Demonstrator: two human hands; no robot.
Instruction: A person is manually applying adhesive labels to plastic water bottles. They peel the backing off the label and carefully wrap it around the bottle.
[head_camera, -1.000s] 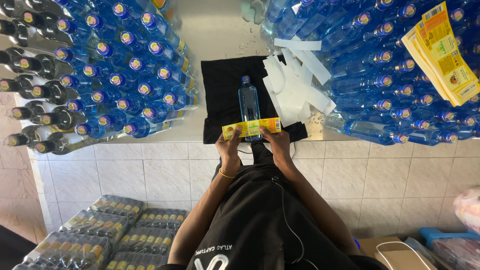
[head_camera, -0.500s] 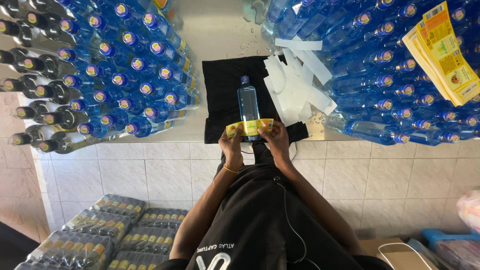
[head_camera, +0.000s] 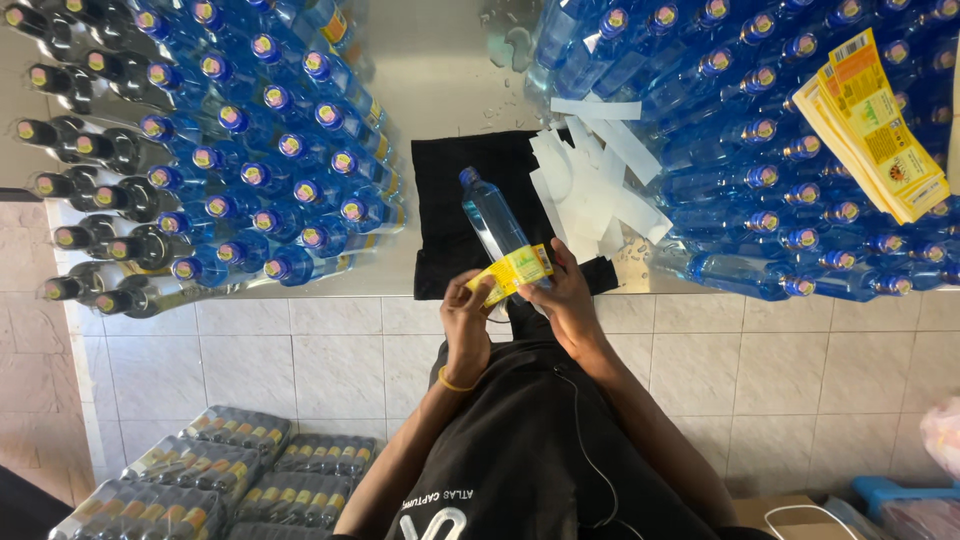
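A clear blue plastic bottle (head_camera: 492, 215) with a blue cap lies tilted over a black cloth (head_camera: 450, 200) at the counter's front edge. A yellow label (head_camera: 512, 273) wraps its lower end. My left hand (head_camera: 466, 320) grips the bottle's base from the left, thumb on the label. My right hand (head_camera: 562, 300) holds the base from the right, fingers pressed on the label. White backing strips (head_camera: 590, 180) are heaped on the cloth's right side.
Rows of capped blue bottles lie stacked at left (head_camera: 230, 170) and right (head_camera: 760, 150) on the steel counter (head_camera: 440, 80). A pile of yellow labels (head_camera: 875, 125) rests on the right stack. Shrink-wrapped bottle packs (head_camera: 190, 480) sit on the floor below the tiled wall.
The bottle has tilted, its cap swinging left and its base lifting toward me. Both hands have shifted around the label and stay on it.
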